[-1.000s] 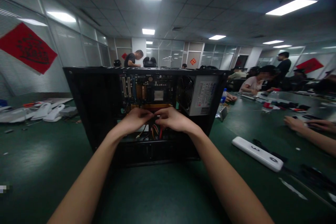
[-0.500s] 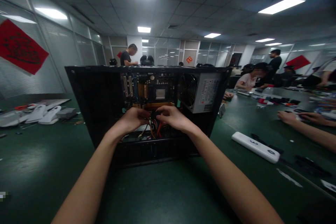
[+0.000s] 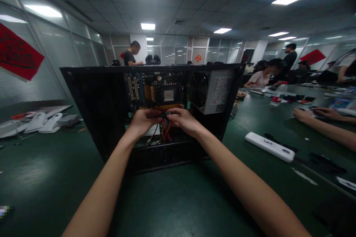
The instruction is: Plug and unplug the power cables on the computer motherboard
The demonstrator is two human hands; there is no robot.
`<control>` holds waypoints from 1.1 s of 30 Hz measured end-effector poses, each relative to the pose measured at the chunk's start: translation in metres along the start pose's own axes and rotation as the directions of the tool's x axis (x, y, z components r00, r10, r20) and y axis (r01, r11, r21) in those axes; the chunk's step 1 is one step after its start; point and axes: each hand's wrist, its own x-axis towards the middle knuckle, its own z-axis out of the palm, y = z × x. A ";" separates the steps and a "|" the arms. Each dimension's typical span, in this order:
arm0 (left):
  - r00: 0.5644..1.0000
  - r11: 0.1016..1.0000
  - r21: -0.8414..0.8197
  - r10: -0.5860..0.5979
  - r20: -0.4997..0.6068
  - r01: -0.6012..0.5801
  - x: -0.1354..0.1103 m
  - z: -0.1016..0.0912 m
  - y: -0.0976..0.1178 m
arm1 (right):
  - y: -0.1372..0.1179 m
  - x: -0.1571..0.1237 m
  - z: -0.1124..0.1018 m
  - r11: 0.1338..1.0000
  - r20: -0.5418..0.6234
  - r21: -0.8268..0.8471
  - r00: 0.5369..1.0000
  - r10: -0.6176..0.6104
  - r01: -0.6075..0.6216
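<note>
Within the open computer case (image 3: 167, 157), at six o'clock from the circuit board (image 3: 176, 80), a dark plug (image 3: 164, 114) on coloured wires (image 3: 167, 133) is seemingly pinched by fingertips of the left hand (image 3: 142, 121), from nine o'clock, and right hand (image 3: 185, 120), from three, presumably for steadiness.

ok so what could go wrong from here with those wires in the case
The coloured wires might be strained if the left hand and right hand, close together at their top, pull hard. A slipping finger could knock the motherboard behind them. The thin cable with a pale end, beside the bundle, could perhaps snag on the computer case.
</note>
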 end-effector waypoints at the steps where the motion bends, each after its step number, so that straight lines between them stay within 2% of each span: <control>1: 1.000 1.000 -0.003 0.000 -0.014 0.000 0.000 0.001 0.000 | 0.001 0.001 -0.001 1.000 -0.003 0.005 1.000 -0.010 0.010; 8: 0.998 0.999 -0.048 0.022 0.063 -0.019 -0.003 -0.001 0.006 | -0.002 0.002 -0.004 0.999 -0.032 0.032 0.999 -0.040 0.041; 14: 0.982 0.977 0.101 0.188 -0.019 -0.185 -0.001 0.006 -0.002 | -0.005 0.001 -0.001 0.992 -0.078 -0.063 0.990 -0.116 0.111; 17: 0.951 0.922 0.251 0.308 -0.008 -0.296 -0.002 0.010 -0.007 | 0.000 0.004 0.002 0.973 -0.079 -0.147 0.978 -0.192 0.179; 19: 0.924 0.848 0.395 0.383 0.004 -0.353 -0.003 0.010 -0.008 | 0.003 0.006 0.004 0.949 -0.059 -0.223 0.968 -0.243 0.224; 21: 0.893 0.752 0.530 0.449 0.024 -0.392 -0.003 0.010 -0.010 | 0.004 0.007 0.004 0.890 -0.020 -0.331 0.940 -0.340 0.314; 23: 0.877 0.661 0.630 0.477 0.067 -0.407 -0.004 0.008 -0.011 | 0.003 0.006 0.002 0.762 0.082 -0.488 0.891 -0.446 0.426; 24: 0.878 0.626 0.667 0.470 0.090 -0.403 -0.004 0.008 -0.011 | 0.001 0.004 0.000 0.664 0.170 -0.577 0.865 -0.472 0.475; 27: 0.910 0.552 0.754 0.390 0.142 -0.355 -0.006 0.008 -0.008 | -0.006 -0.006 -0.002 0.316 0.410 -0.777 0.819 -0.402 0.544; 30: 0.932 0.486 0.805 0.287 0.220 -0.340 -0.009 0.010 -0.004 | -0.012 -0.015 0.000 0.020 0.477 -0.858 0.812 -0.336 0.513; 32: 0.934 0.455 0.819 0.240 0.266 -0.350 -0.011 0.011 -0.004 | -0.013 -0.018 0.000 -0.115 0.509 -0.859 0.804 -0.307 0.500; 33: 0.931 0.449 0.817 0.229 0.286 -0.361 -0.013 0.011 -0.005 | -0.013 -0.018 -0.001 -0.153 0.516 -0.856 0.806 -0.290 0.494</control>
